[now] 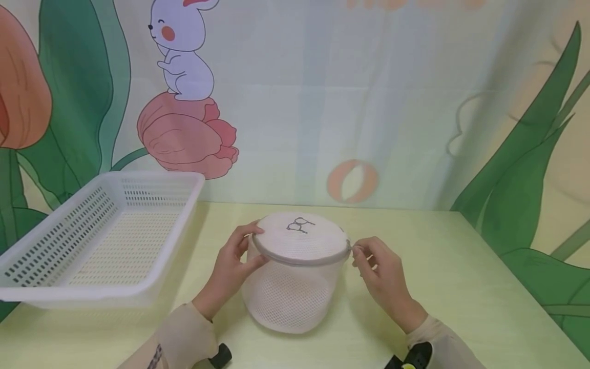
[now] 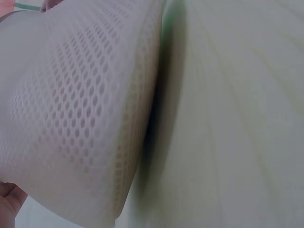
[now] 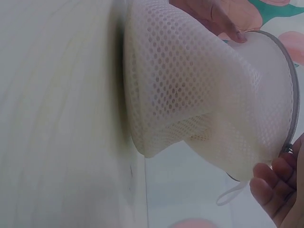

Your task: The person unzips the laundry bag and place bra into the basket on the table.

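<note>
- Mesh bag [image 1: 292, 297]: pale, drum-shaped, standing upright on the table [image 1: 465, 261] in front of the person, between the two hands; the white basket [image 1: 143, 293] is well apart, off to the left.
- Flat lid [image 1: 318, 236] faces up, with a glasses-shaped line drawing on it; a grey zip [image 1: 299, 262] runs round its edge.
- Left hand [image 1: 232, 261]: thumb at the front of the rim, fingers over its left edge; thumb and fingers part-way apart, with the rim held between them.
- Right hand [image 1: 382, 271]: fingers curled, thumb and forefinger closed together at the right end of the rim, apparently pinching the zip pull [image 3: 288, 148]; the exact contact is covered by the fingers.
- Fabric loop [image 3: 231, 194] hangs free near the right hand, not held.
- Handling (judged): very light and soft. The side wall sags and creases in the right wrist view, so it should give under any push. Open mesh ought to grip well against skin; little risk of breakage, though threads may snag.
- Hold (judged): the rim looks the firmest part; best steadied there, opposite the pull, with the pull led along the curve.
</note>
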The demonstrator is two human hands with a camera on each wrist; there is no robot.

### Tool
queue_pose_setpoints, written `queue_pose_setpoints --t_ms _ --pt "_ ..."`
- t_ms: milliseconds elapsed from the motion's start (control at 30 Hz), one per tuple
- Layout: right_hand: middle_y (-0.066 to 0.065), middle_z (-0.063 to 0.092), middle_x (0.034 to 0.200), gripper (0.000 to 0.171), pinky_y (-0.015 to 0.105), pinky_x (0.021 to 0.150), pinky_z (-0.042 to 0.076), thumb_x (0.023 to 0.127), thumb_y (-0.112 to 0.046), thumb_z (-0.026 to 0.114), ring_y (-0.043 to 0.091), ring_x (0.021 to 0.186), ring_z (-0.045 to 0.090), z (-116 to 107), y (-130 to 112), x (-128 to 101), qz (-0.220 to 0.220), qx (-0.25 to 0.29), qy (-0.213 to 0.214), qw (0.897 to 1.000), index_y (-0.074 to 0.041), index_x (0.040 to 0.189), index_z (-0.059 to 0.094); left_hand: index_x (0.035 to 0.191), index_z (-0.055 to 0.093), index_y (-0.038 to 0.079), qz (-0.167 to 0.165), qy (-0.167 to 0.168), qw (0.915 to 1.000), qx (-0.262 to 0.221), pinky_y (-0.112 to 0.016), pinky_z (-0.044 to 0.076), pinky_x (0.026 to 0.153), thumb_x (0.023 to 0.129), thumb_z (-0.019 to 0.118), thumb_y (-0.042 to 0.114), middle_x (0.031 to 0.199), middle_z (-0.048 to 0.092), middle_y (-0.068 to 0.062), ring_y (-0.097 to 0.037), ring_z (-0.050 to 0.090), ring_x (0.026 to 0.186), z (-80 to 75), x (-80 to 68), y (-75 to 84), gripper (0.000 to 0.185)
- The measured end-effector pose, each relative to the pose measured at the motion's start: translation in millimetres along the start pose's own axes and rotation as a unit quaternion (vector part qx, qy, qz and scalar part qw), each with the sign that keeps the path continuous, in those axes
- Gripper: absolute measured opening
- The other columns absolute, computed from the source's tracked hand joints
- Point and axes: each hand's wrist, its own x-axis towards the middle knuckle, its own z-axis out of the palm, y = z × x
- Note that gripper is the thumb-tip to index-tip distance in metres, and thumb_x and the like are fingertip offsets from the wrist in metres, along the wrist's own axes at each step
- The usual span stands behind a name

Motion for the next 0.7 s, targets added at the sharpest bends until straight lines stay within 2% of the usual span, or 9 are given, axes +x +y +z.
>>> queue_pose_setpoints --t_ms 200,400,533,700 --pt "-0.001 0.062 0.078 0.004 0.018 0.053 0.047 0.091 -0.006 0.059 0.007 0.064 0.059 -2.3 0.4 0.8 0.002 -0.021 0.002 1.0 -0.004 0.09 0.062 0.117 0.053 0.008 -0.003 0.017 0.9997 -0.019 -0.054 0.032 0.107 0.076 0.075 -0.004 0.145 0.043 -0.018 -0.035 0.05 0.127 3.8 -1.5 10.6 0.048" --pt "0.001 0.061 0.082 0.005 0.028 0.058 0.051 0.084 -0.005 0.061 0.012 0.073 0.059 -4.1 0.3 2.8 -0.009 -0.082 0.022 0.996 -0.006 0.089 0.063 0.117 0.054 0.01 -0.003 0.018 0.9996 -0.019 -0.055 0.026 0.111 0.076 0.077 -0.002 0.146 0.044 -0.013 -0.032 0.039 0.136 5.8 -3.1 13.8 0.049" --pt "0.005 0.061 0.088 0.008 0.03 0.068 0.049 0.081 -0.009 0.062 0.019 0.082 0.058 -6.9 -5.3 7.8 -0.034 -0.104 0.046 0.993 -0.007 0.088 0.064 0.117 0.054 0.01 0.0 0.015 0.9997 -0.016 -0.056 0.026 0.11 0.075 0.077 -0.002 0.146 0.043 -0.013 -0.031 0.037 0.138 6.2 -3.8 14.2 0.049" --pt "0.006 0.059 0.089 0.01 0.028 0.072 0.046 0.082 -0.013 0.061 0.021 0.082 0.057 -7.6 -22.6 16.2 -0.088 -0.094 0.038 0.991 -0.006 0.089 0.063 0.118 0.053 0.011 -0.001 0.012 0.9999 -0.009 -0.058 0.029 0.108 0.075 0.077 -0.002 0.148 0.041 -0.013 -0.036 0.042 0.133 5.7 -4.3 16.3 0.05"
